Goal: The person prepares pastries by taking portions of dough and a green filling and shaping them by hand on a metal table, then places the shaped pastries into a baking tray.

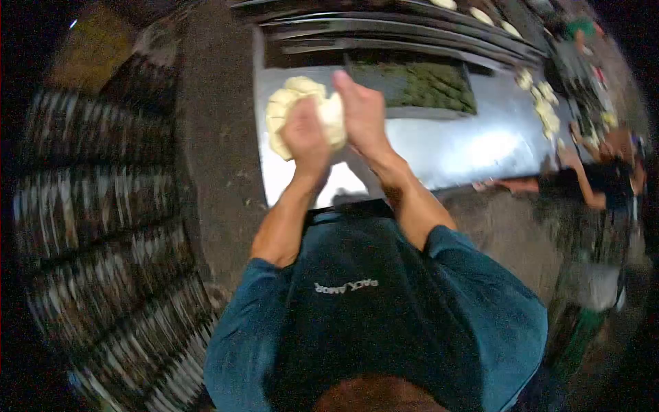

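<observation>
Pale, pleated-looking dough (279, 118) forms a rounded mass on the left part of a shiny metal table (425, 154). My left hand (306, 134) lies over its right side, with the fingers smeared by motion. Just to the right, my right hand (364, 113) points its thumb up and away from me. A whiter patch of dough (334, 118) shows between the two hands; whether it is a separate piece I cannot make out. The fingers of my right hand are mostly hidden behind the hand.
Behind my hands a dark tray (374, 86) holds a green filling (439, 86). Several dough pieces (546, 113) lie at the table's right end, near another person (604, 165). Dark stacked racks or trays (103, 206) line the left side. More pale pieces (480, 15) sit at the far edge.
</observation>
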Motion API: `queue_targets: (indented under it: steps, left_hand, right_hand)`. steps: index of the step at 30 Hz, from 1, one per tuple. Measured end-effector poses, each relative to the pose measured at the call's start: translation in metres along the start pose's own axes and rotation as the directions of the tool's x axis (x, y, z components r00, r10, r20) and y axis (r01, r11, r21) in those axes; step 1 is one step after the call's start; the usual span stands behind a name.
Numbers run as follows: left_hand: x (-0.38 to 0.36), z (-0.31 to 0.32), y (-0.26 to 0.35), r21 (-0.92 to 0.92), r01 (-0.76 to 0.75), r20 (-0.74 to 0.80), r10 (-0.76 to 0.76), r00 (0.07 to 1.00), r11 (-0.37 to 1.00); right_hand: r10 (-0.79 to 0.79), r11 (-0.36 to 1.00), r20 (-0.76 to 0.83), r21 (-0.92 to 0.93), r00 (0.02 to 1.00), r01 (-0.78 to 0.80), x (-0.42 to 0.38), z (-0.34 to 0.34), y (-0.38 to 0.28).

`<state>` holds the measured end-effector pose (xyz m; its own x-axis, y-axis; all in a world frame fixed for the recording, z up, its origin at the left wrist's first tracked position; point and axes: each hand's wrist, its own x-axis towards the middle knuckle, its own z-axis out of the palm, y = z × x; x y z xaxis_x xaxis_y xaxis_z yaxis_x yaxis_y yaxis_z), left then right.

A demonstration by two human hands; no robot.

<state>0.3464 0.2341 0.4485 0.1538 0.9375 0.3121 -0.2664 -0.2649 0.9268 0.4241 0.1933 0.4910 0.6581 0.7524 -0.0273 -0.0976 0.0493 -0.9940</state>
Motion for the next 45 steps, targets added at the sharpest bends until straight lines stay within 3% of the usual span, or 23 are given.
queue_targets:
  steps: [5, 6, 7, 9, 12, 14, 15, 17, 18, 20, 22, 24, 25, 27, 30, 31, 33, 36, 37, 39, 40, 43, 45]
  left_hand:
    - [0.002, -0.057, -0.021, -0.191, 0.410, 0.090, -0.400, 0.912, 0.892]
    - [-0.003, -0.062, -0.026, -0.312, 0.509, 0.068, -0.516, 0.854, 0.802]
    - [-0.008, -0.068, -0.023, -0.428, 0.587, 0.062, -0.625, 0.778, 0.687]
    - [-0.012, -0.100, -0.059, -0.387, 0.676, 0.236, -0.642, 0.730, 0.627]
    - [-0.012, -0.106, -0.055, -0.028, 0.747, 0.254, -0.718, 0.648, 0.664]
    - [-0.007, -0.107, -0.050, 0.121, 0.660, 0.252, -0.666, 0.702, 0.741]
    - [-0.006, -0.108, -0.048, 0.275, 0.550, 0.270, -0.613, 0.743, 0.788]
    - [0.002, -0.100, -0.055, 0.522, 0.019, 0.375, -0.249, 0.893, 0.853]
    - [0.007, -0.090, -0.050, 0.547, 0.162, 0.322, -0.385, 0.865, 0.821]
    - [0.020, -0.066, -0.034, 0.488, 0.443, 0.252, -0.607, 0.753, 0.752]
    - [0.022, -0.053, -0.060, 0.076, 0.597, 0.238, -0.596, 0.767, 0.799]
    - [0.022, -0.035, -0.067, -0.085, 0.699, 0.226, -0.669, 0.708, 0.710]
    - [0.023, -0.024, -0.068, -0.185, 0.735, 0.272, -0.684, 0.677, 0.653]
    - [0.019, 0.014, -0.064, -0.316, 0.763, 0.207, -0.744, 0.636, 0.564]
    - [0.010, 0.037, -0.080, -0.310, 0.795, 0.325, -0.728, 0.603, 0.521]
    - [0.006, 0.046, -0.081, -0.455, 0.758, 0.404, -0.650, 0.644, 0.468]
    - [0.005, 0.056, -0.081, -0.520, 0.719, 0.405, -0.607, 0.683, 0.461]
    - [0.004, 0.041, -0.082, -0.495, 0.759, 0.461, -0.612, 0.642, 0.423]
    - [0.003, 0.038, -0.080, -0.498, 0.756, 0.454, -0.615, 0.645, 0.425]
    - [0.002, 0.036, -0.075, -0.363, 0.726, 0.566, -0.481, 0.670, 0.584]
    - [0.002, 0.033, -0.070, -0.358, 0.743, 0.554, -0.512, 0.656, 0.565]
    - [-0.001, 0.021, -0.075, -0.403, 0.645, 0.414, -0.499, 0.762, 0.650]
    - [0.000, 0.015, -0.068, -0.319, 0.629, 0.353, -0.527, 0.773, 0.709]
  right_hand:
    - [-0.157, 0.949, 0.038, -0.271, 0.987, 0.161, 0.006, 0.000, 0.041]
    - [-0.470, 0.553, 0.303, -0.631, 0.829, 0.544, 0.007, -0.004, 0.054]
    - [-0.473, 0.275, 0.552, -0.648, 0.687, 0.710, -0.003, 0.000, 0.053]
    - [-0.144, 0.382, 0.633, -0.674, 0.761, 0.633, -0.027, 0.017, 0.059]
    - [-0.185, 0.555, 0.752, -0.451, 0.633, 0.699, -0.029, -0.012, 0.087]
    - [-0.004, 0.303, 0.417, -0.866, 0.909, 0.398, 0.024, -0.047, 0.084]
    - [0.194, 0.068, 0.263, -0.965, 0.945, 0.254, 0.056, -0.060, 0.064]
    - [0.227, -0.059, 0.118, -0.989, 0.967, 0.134, 0.100, -0.095, 0.073]
    - [0.290, -0.079, 0.149, -0.981, 0.945, 0.179, 0.117, -0.112, 0.089]
    - [0.344, -0.051, 0.160, -0.981, 0.925, 0.189, 0.128, -0.125, 0.101]
    - [0.410, -0.025, 0.194, -0.974, 0.891, 0.224, 0.138, -0.129, 0.109]
    - [0.228, 0.561, 0.171, -0.828, 0.958, 0.015, 0.128, -0.149, 0.102]
    - [0.231, 0.558, 0.177, -0.829, 0.957, 0.019, 0.119, -0.146, 0.091]
    - [0.122, 0.986, 0.076, -0.127, 0.990, -0.111, 0.088, -0.120, 0.068]
    - [-0.094, 0.916, 0.101, -0.380, 0.990, 0.126, 0.059, -0.097, 0.066]
    - [-0.426, 0.614, 0.272, -0.614, 0.863, 0.496, 0.061, -0.098, 0.086]
    - [-0.483, 0.502, 0.327, -0.657, 0.812, 0.563, 0.061, -0.095, 0.083]
    - [-0.108, 0.869, 0.241, -0.448, 0.965, 0.209, 0.075, -0.106, 0.074]
    - [-0.090, 0.836, 0.185, -0.521, 0.979, 0.175, 0.079, -0.105, 0.065]
    - [0.406, 0.891, 0.242, -0.318, 0.881, -0.323, 0.091, -0.101, 0.057]
    - [0.400, 0.894, 0.266, -0.325, 0.877, -0.308, 0.091, -0.097, 0.056]
    - [0.086, 0.910, 0.200, -0.415, 0.976, 0.005, 0.073, -0.081, 0.056]
    - [-0.493, 0.537, 0.337, -0.608, 0.802, 0.585, 0.037, -0.057, 0.051]
